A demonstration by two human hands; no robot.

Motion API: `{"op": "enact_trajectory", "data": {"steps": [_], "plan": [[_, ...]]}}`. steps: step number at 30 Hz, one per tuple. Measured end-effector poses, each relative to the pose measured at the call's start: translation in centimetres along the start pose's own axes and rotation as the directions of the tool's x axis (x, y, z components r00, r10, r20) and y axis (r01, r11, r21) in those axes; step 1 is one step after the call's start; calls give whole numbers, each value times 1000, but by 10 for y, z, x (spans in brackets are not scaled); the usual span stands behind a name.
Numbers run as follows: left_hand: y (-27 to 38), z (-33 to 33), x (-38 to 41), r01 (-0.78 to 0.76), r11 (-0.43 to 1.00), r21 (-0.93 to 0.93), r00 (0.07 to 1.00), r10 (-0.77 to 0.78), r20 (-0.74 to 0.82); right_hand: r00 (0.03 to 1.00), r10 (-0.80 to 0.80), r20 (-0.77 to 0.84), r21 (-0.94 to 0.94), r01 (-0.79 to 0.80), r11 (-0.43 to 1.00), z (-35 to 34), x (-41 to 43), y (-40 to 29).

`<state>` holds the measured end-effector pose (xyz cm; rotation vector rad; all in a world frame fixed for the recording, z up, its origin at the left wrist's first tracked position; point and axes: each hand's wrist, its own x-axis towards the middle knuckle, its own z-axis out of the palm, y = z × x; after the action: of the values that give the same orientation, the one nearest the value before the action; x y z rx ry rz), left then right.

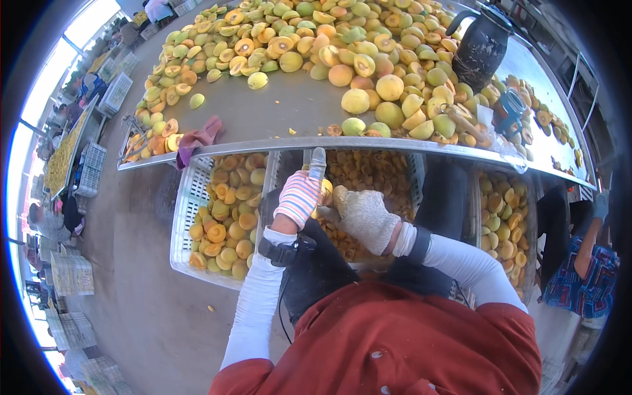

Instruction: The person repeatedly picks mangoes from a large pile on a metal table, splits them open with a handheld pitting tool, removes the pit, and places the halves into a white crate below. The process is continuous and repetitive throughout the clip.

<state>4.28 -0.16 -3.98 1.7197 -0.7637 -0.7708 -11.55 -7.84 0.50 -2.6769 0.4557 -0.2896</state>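
Note:
My left hand (299,196), in a striped glove with a pale cover on one finger, grips a yellow-orange fruit (326,191) just below the metal table's edge. My right hand (366,217), in a dirty knit glove, is closed beside the fruit; a greyish tool (328,213) seems to be in it, mostly hidden by the fingers. Beneath both hands stands a crate of fruit pieces (368,170). To the left a white plastic crate (183,256) holds halved fruit. Whole and halved fruit (291,61) lies heaped on the table (276,106).
The table's metal rim (276,144) crosses before me, with a purple cloth (197,140) over it. A dark jug (481,49), a blue mug (511,111) and a plastic bag (506,150) stand or lie at right. Another crate (503,222) and a co-worker's arm (587,242) are further right.

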Motion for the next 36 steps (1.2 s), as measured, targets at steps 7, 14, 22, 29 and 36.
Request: {"op": "enact_trajectory", "data": {"steps": [7,14,22,29,36], "plan": [[32,12,-69,-418,864,281,712,504,-489,927,-44,372,822,-307,479,22,12,-8],[42,11,-43,-37,980,-196,819,-82,-568,727,23,686,601,-584,545,2,30,-5],[42,-29,-63,151,989,6,897,-134,-420,578,-315,752,554,-814,-173,-6,11,-58],[11,14,-49,-506,679,-533,816,176,-551,588,-441,678,461,-808,-367,-5,-1,-42],[39,29,-74,-188,860,-475,931,1,-366,507,-807,303,249,-860,-446,45,-10,39]]}}
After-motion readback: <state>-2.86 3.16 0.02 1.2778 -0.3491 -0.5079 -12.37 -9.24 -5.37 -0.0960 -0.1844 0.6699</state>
